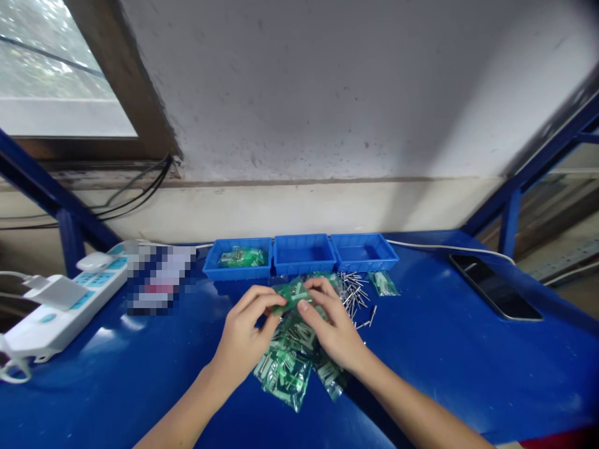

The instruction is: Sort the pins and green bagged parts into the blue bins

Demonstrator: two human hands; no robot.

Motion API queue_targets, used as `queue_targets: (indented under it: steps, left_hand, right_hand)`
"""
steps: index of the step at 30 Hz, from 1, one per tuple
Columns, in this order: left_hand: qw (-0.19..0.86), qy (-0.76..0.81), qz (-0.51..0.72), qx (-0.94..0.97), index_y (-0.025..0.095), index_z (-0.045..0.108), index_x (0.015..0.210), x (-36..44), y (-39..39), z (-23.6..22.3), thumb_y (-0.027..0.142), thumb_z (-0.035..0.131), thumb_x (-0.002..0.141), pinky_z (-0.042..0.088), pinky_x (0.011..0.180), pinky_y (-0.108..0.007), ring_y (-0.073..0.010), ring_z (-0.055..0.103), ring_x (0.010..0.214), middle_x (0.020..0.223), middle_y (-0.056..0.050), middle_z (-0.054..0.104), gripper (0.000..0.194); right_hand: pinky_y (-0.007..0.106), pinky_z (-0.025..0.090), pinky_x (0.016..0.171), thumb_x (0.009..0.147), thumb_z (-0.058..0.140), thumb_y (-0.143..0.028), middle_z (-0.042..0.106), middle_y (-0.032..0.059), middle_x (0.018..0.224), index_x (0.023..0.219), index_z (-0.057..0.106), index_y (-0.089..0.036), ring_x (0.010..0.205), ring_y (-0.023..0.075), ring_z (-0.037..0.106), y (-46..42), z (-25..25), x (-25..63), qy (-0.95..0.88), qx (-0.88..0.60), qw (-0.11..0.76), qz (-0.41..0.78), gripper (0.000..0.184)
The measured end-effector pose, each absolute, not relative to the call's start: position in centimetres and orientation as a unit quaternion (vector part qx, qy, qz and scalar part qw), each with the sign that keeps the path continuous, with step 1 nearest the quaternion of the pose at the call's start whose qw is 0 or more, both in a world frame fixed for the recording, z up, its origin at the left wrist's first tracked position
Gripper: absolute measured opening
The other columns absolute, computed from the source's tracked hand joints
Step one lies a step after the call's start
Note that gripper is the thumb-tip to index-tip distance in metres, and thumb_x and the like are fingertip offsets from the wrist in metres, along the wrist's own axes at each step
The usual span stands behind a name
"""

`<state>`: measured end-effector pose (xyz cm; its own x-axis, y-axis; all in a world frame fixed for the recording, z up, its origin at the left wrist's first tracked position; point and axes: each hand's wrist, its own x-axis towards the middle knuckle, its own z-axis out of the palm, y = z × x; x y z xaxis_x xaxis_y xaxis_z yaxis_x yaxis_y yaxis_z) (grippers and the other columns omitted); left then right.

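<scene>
Between my two hands is a small clear plastic bag with green print and small pale parts inside. My left hand pinches its left edge between thumb and fingers. On the other side my right hand grips the right edge, thumb in front. Below them lies a pile of similar bags, partly hidden by my hands. Loose metal pins are scattered just beyond my right hand, and one more green-printed bag lies to their right.
Three blue bins stand along the wall: the left bin holds green bags, beside the middle bin and right bin. A white power strip with a plugged-in charger lies left. A phone rests on the blue table at right.
</scene>
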<state>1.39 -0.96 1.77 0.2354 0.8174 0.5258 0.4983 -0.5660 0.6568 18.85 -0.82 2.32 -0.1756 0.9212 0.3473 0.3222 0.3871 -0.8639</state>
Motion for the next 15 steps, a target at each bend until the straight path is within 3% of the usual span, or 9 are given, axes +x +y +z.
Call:
queue_targets:
  steps: [3, 5, 7, 11, 15]
  left_hand:
    - [0.188, 0.412, 0.413, 0.79, 0.022, 0.06, 0.094, 1.8, -1.2, 1.6, 0.013, 0.047, 0.086, 0.044, 0.073, -0.026, -0.0144, 0.055, 0.084, 0.095, -0.004, 0.054, 0.018]
    - [0.254, 0.432, 0.386, 0.774, 0.023, 0.059, 0.1, 2.0, -1.2, 1.7, 0.019, 0.051, 0.085, 0.044, 0.077, -0.028, -0.0163, 0.054, 0.088, 0.1, -0.005, 0.053, 0.017]
    - [0.373, 0.453, 0.372, 0.719, 0.022, 0.058, 0.103, 2.1, -1.1, 1.9, 0.029, 0.054, 0.086, 0.043, 0.077, -0.029, -0.0178, 0.054, 0.088, 0.099, -0.005, 0.055, 0.019]
    - [0.598, 0.442, 0.423, 0.518, 0.016, 0.061, 0.087, 2.0, -0.7, 2.1, 0.047, 0.039, 0.091, 0.042, 0.064, -0.025, -0.015, 0.053, 0.073, 0.078, -0.005, 0.057, 0.038]
    - [0.649, 0.424, 0.46, 0.433, 0.015, 0.062, 0.09, 1.7, -0.5, 2.1, 0.038, 0.055, 0.085, 0.041, 0.058, -0.022, -0.0125, 0.053, 0.068, 0.076, -0.003, 0.058, 0.024]
  right_hand:
    - [0.024, 0.042, 0.06, 0.09, 0.045, -0.036, 0.051, 0.0002, 0.071, 0.07, 0.06, -0.016, 0.067, 0.0122, 0.05, -0.5, 2.3, 18.9, -0.659, -0.451, 0.465, 0.382, 0.032]
    - [0.023, 0.039, 0.054, 0.09, 0.045, -0.035, 0.053, -0.0012, 0.063, 0.078, 0.064, -0.017, 0.059, 0.0113, 0.048, -0.5, 2.0, 18.9, -0.658, -0.453, 0.467, 0.38, 0.029]
    - [0.024, 0.04, 0.053, 0.089, 0.045, -0.032, 0.06, -0.0003, 0.065, 0.096, 0.066, -0.018, 0.056, 0.0118, 0.05, -0.7, 1.7, 18.9, -0.68, -0.449, 0.462, 0.352, 0.026]
    - [0.028, 0.044, 0.059, 0.088, 0.045, -0.025, 0.065, 0.0034, 0.073, 0.119, 0.06, -0.02, 0.06, 0.0142, 0.055, -1.0, 1.4, 19.0, -0.768, -0.413, 0.422, 0.246, 0.034]
    - [0.03, 0.04, 0.056, 0.086, 0.042, -0.019, 0.057, 0.0037, 0.066, 0.121, 0.06, -0.021, 0.058, 0.0152, 0.05, -0.8, 1.2, 19.2, -0.808, -0.42, 0.376, 0.168, 0.04]
